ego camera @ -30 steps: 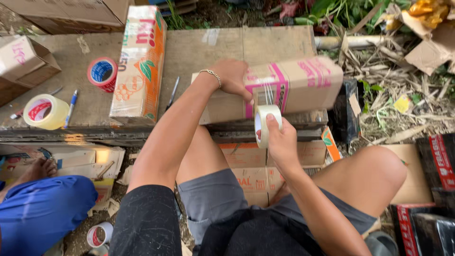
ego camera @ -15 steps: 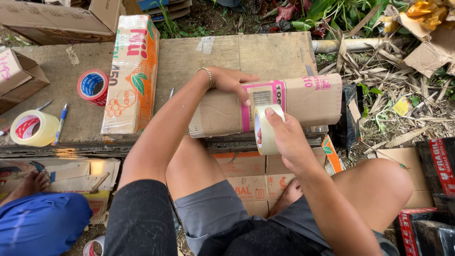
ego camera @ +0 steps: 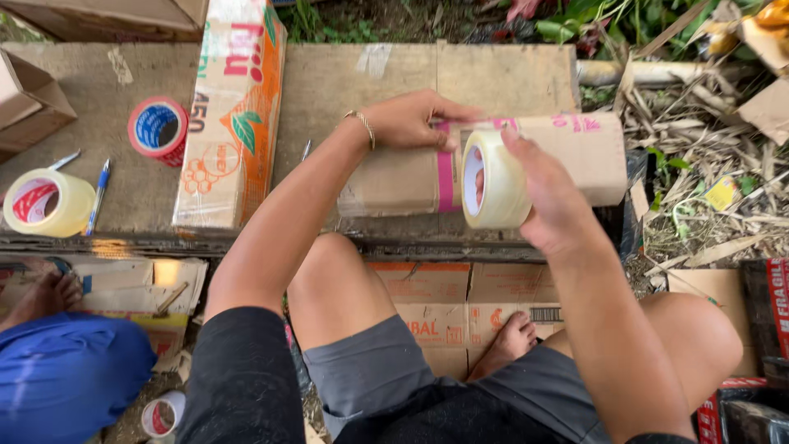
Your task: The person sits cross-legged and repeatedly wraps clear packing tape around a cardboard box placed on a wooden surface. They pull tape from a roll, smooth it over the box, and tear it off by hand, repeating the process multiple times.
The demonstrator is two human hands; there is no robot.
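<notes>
**Taping a long brown parcel on a cardboard-covered bench**

At the far left a roll of clear tape with a red core lies flat, a blue pen just beside it. Above sits a red-and-blue tape roll. Next comes a tall orange-and-white carton with green leaf prints, lying lengthwise. The left hand presses flat on the long brown parcel, fingers at its pink band. The right hand grips a roll of clear tape held upright against the parcel's front. The parcel's middle is hidden behind that roll and hand. A blue-clothed person is cut off at lower left. A red-edged box is cropped at right.
</notes>
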